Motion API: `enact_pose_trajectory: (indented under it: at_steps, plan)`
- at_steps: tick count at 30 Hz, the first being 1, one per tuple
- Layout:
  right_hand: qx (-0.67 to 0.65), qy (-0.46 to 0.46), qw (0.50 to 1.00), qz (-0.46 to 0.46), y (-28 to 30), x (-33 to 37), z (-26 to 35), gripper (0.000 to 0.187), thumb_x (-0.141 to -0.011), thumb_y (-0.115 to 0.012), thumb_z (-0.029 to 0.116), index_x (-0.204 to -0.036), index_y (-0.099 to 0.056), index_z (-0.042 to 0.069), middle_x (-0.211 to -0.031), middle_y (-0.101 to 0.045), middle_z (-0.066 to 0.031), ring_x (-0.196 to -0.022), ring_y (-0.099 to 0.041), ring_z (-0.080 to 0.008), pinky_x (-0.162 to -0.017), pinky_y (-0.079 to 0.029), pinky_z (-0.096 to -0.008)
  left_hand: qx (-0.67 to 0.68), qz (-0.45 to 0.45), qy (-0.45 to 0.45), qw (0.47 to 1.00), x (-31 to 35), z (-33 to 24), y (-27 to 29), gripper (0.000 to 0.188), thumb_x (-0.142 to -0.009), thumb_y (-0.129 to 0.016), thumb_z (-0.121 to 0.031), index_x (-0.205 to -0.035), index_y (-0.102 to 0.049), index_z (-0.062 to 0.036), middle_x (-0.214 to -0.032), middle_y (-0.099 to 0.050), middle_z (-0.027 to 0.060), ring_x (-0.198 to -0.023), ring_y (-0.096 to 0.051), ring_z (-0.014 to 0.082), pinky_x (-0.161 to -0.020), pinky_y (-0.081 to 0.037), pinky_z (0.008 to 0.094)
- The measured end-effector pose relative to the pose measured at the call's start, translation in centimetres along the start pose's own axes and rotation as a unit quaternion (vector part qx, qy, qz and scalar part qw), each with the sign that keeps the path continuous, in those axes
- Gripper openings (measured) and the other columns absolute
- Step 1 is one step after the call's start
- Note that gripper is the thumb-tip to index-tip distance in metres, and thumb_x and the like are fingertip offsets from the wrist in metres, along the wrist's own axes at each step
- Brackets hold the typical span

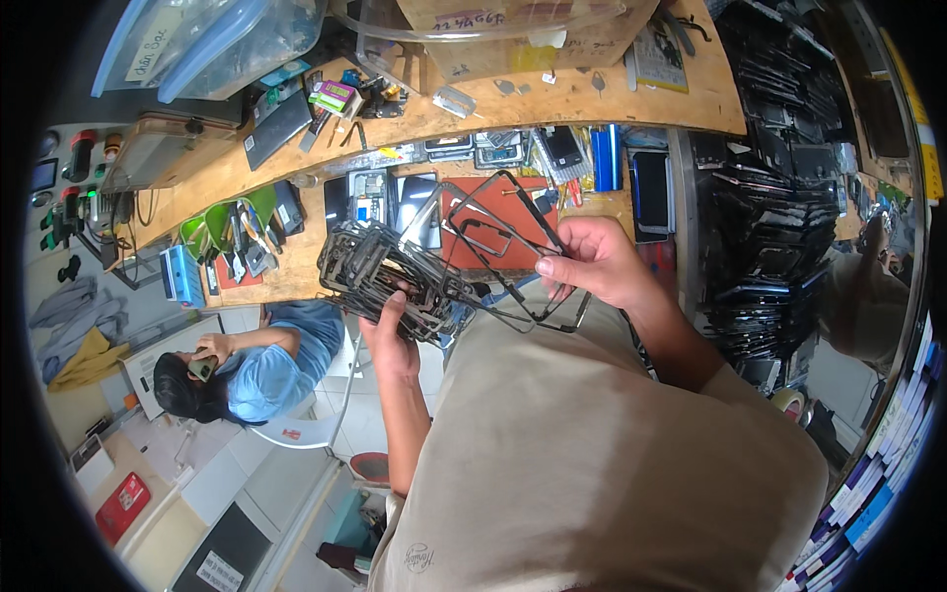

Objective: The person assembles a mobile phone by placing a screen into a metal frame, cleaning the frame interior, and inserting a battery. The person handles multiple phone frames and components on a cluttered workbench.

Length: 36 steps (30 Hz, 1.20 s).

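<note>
A thick bundle of black phone frames [380, 266], thin and rectangular, is in my left hand [393, 340]. The fingers of that hand are closed around its lower side. My right hand [604, 259] pinches the edge of a thin black phone frame [533, 212] between thumb and fingers. More thin frames trail from it to the bundle; I cannot tell how many are in the right hand. Both hands are in front of my body, above the near side of the workbench. Behind the frames lies a red-brown mat [493, 259], partly covered by them.
Phones [419, 202] and phone parts lie along the wooden bench [395, 126]. A green holder [202, 235] with tools stands left. Stacks of black phone parts [764, 227] rise on the right. A cardboard box [552, 44] is at the back. Lower left sits a person in blue [286, 370].
</note>
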State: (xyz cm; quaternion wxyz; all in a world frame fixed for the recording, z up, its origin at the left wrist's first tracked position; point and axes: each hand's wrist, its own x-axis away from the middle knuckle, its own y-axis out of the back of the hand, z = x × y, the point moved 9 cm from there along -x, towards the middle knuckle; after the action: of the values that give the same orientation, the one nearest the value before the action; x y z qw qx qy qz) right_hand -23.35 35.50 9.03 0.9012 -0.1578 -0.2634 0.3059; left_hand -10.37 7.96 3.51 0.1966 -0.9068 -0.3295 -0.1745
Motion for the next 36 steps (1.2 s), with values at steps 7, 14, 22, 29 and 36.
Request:
enact_pose_trajectory:
  at_steps: [7,14,22,29,36]
  plan:
    - [0.012,0.024,0.999,0.017,-1.0,0.4,0.3,0.013,-0.100,-0.069,0.005,-0.110,-0.062,0.000,-0.089,-0.069,-0.0056,-0.079,-0.067,-0.0119,-0.074,-0.056,-0.0291,0.051,0.055,-0.003,0.997,1.9,-3.7,-3.1,0.047,-0.089,-0.069,-0.009,-0.133,-0.057,0.0000,-0.113,-0.073,0.0121,-0.102,-0.071,0.0253,-0.094,-0.060,0.0423]
    - [0.025,0.081,0.993,0.082,-3.4,0.3,1.3,0.021,-0.101,-0.060,0.004,-0.120,-0.059,-0.003,-0.084,-0.064,-0.0060,-0.082,-0.066,-0.0161,-0.077,-0.052,-0.0324,0.077,0.119,0.016,0.990,3.2,-4.6,-5.6,0.046,-0.083,-0.079,-0.013,-0.124,-0.062,0.0001,-0.105,-0.072,0.0090,-0.093,-0.071,0.0219,-0.083,-0.061,0.0366]
    - [-0.045,0.085,0.995,-0.017,-2.2,0.8,4.4,0.020,-0.104,-0.057,0.011,-0.118,-0.061,-0.002,-0.071,-0.058,-0.0045,-0.072,-0.066,-0.0201,-0.071,-0.051,-0.0323,0.078,0.129,0.019,0.988,3.5,-4.6,-5.8,0.047,-0.084,-0.079,-0.011,-0.126,-0.062,0.0005,-0.106,-0.073,0.0086,-0.094,-0.071,0.0198,-0.077,-0.061,0.0329]
    - [-0.015,0.105,0.994,-0.006,-5.9,-0.2,4.5,0.016,-0.109,-0.058,0.017,-0.116,-0.061,0.003,-0.089,-0.059,0.0018,-0.068,-0.052,-0.0044,-0.060,-0.043,-0.0217,0.089,0.135,0.025,0.987,3.3,-4.2,-6.4,0.046,-0.085,-0.076,-0.002,-0.129,-0.061,-0.0015,-0.108,-0.074,0.0078,-0.099,-0.071,0.0192,-0.089,-0.059,0.0350]
    - [-0.041,0.114,0.992,-0.047,-4.8,-0.9,5.1,0.016,-0.111,-0.056,0.022,-0.109,-0.063,0.008,-0.081,-0.052,0.0085,-0.063,-0.040,-0.0007,-0.057,-0.030,-0.0181,0.082,0.130,0.031,0.988,3.5,-4.4,-6.3,0.047,-0.084,-0.078,-0.004,-0.128,-0.062,-0.0024,-0.109,-0.074,0.0066,-0.101,-0.070,0.0184,-0.092,-0.058,0.0346]
